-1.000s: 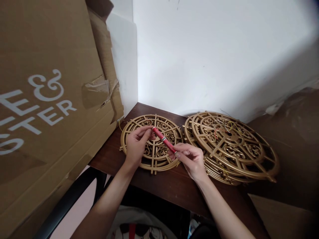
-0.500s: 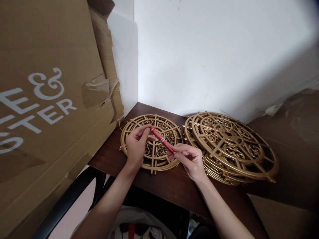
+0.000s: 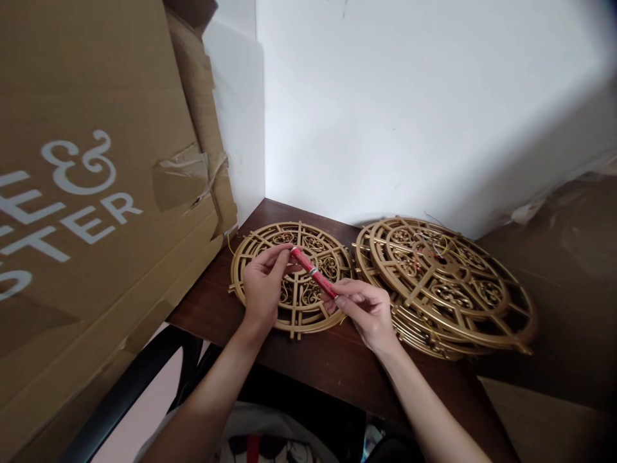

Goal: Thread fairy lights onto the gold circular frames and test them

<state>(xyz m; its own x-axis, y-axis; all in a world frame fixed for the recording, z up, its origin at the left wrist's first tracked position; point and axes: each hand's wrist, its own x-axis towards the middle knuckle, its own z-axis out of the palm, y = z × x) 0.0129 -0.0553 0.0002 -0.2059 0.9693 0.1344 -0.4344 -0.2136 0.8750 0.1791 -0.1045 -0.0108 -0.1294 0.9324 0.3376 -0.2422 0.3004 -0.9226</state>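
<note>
A slim red tube (image 3: 313, 272) with a pale band at its middle slants between my two hands, above a round gold openwork metal frame (image 3: 294, 326). I cannot tell whether it is a marker or two batteries end to end. The thumb and fingers of my left hand (image 3: 264, 283) pinch its upper left end. At the lower right end, my right hand (image 3: 366, 310) is closed on it with thumb and fingertips. To the right lies a pile of similar gold frames (image 3: 453, 283), with thin yellow wires over the top one.
A big cardboard box (image 3: 96, 257) with white lettering stands on the left. The dark wooden table (image 3: 318, 366) meets a white wall (image 3: 385, 116) behind. More brown cardboard (image 3: 573, 283) is at the right, and a black chair arm (image 3: 139, 379) at lower left.
Both hands keep the red tube in nearly the same pose. The view has shifted very slightly.
</note>
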